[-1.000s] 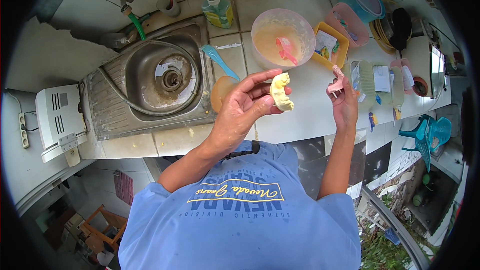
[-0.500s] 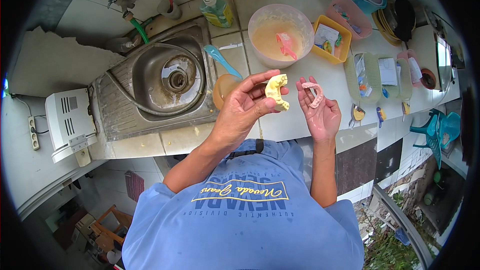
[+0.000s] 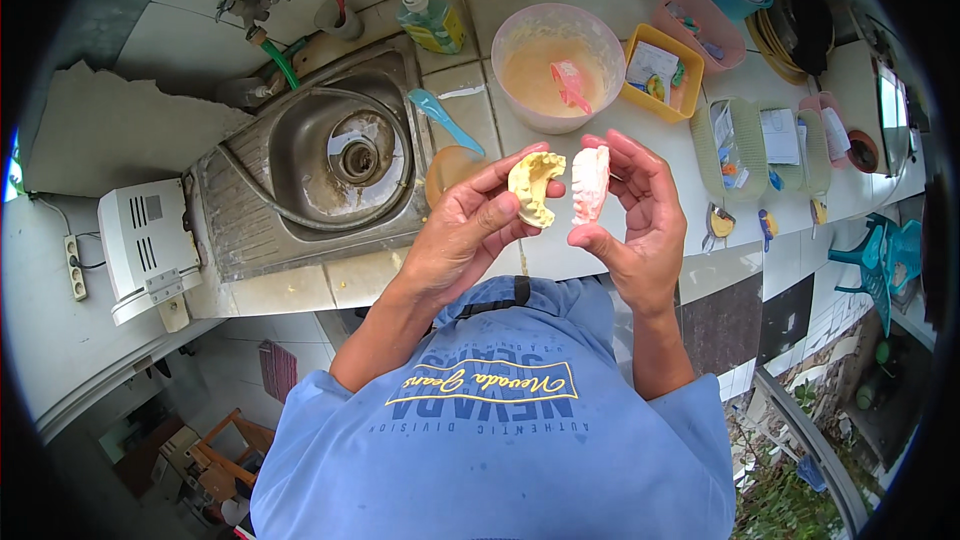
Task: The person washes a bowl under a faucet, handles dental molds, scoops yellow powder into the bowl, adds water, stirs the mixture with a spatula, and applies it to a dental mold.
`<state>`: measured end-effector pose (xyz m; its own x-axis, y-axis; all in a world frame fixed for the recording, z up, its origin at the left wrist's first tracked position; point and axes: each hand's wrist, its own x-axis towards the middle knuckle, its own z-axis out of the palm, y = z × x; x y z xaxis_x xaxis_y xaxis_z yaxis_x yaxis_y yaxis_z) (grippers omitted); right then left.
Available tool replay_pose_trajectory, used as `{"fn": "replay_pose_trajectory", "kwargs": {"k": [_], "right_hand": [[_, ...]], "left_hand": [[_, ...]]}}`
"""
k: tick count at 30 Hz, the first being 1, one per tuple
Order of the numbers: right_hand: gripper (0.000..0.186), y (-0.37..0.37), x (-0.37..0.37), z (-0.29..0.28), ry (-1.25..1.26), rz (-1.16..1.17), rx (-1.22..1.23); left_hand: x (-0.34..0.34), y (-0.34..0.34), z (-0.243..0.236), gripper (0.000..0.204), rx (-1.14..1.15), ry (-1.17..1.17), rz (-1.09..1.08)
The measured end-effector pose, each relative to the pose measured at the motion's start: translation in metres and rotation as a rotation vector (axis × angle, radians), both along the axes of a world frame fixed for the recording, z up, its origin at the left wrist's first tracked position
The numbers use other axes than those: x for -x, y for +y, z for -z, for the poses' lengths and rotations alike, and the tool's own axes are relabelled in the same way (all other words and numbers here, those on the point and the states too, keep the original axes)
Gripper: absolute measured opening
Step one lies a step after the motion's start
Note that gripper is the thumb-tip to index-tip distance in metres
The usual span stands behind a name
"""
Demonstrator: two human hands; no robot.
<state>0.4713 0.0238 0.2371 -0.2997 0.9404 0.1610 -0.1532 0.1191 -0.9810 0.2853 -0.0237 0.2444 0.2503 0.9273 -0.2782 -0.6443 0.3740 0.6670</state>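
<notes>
Between the fingers and thumb of my left hand (image 3: pixel 463 227) is a pale yellow dental cast (image 3: pixel 535 188), arch-shaped, its hollow side facing right. My right hand (image 3: pixel 648 215) is curled around a pink-and-white denture (image 3: pixel 590 184), held upright with its row of teeth toward the cast. A narrow gap separates the two pieces. Both hands are raised over the counter's front edge, close in front of my blue shirt. Parts of my left fingers are hidden behind the cast, and the far side of the denture is out of sight.
A pink bowl (image 3: pixel 513 112) of cream-coloured material holds a pink scoop (image 3: pixel 570 87). Left of it lie a blue spatula (image 3: pixel 440 118) and a steel sink (image 3: pixel 285 155) with a hose. Yellow (image 3: pixel 636 100) and green baskets (image 3: pixel 706 162) stand right. A soap bottle (image 3: pixel 430 16) is behind.
My right hand has turned from lying palm-up and flat to gripping the denture upright. The denture has moved left, close to the cast, which has tilted slightly and shifted left.
</notes>
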Motion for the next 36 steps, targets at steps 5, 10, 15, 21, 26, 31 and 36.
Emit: {"fn": "replay_pose_trajectory", "kwargs": {"k": [5, 10, 15, 21, 26, 31, 36], "right_hand": [[0.079, 0.005, 0.004, -0.004, -0.084, 0.022, -0.084], [0.076, 0.003, 0.006, -0.005, -0.128, 0.039, -0.203], [0.076, -0.001, 0.01, -0.004, -0.093, 0.022, -0.184], [0.076, -0.005, 0.014, -0.005, -0.104, 0.016, -0.196], [0.078, -0.008, 0.017, -0.002, -0.083, -0.01, -0.189], [0.08, -0.011, 0.021, 0.001, -0.024, -0.029, -0.151], [0.08, -0.012, 0.025, 0.003, -0.013, -0.03, -0.135]], "left_hand": [[0.0, -0.001, -0.002, 0.06, 0.016, -0.045, -0.012], [-0.005, -0.001, -0.003, 0.061, -0.016, 0.023, -0.07], [-0.006, -0.001, -0.005, 0.061, -0.058, 0.107, -0.075], [-0.002, -0.003, -0.003, 0.06, -0.081, 0.148, -0.071], [0.003, -0.005, -0.001, 0.058, -0.105, 0.174, -0.068], [0.006, -0.007, -0.002, 0.059, -0.156, 0.222, -0.093], [0.011, -0.007, -0.008, 0.057, -0.141, 0.222, -0.104]]}}
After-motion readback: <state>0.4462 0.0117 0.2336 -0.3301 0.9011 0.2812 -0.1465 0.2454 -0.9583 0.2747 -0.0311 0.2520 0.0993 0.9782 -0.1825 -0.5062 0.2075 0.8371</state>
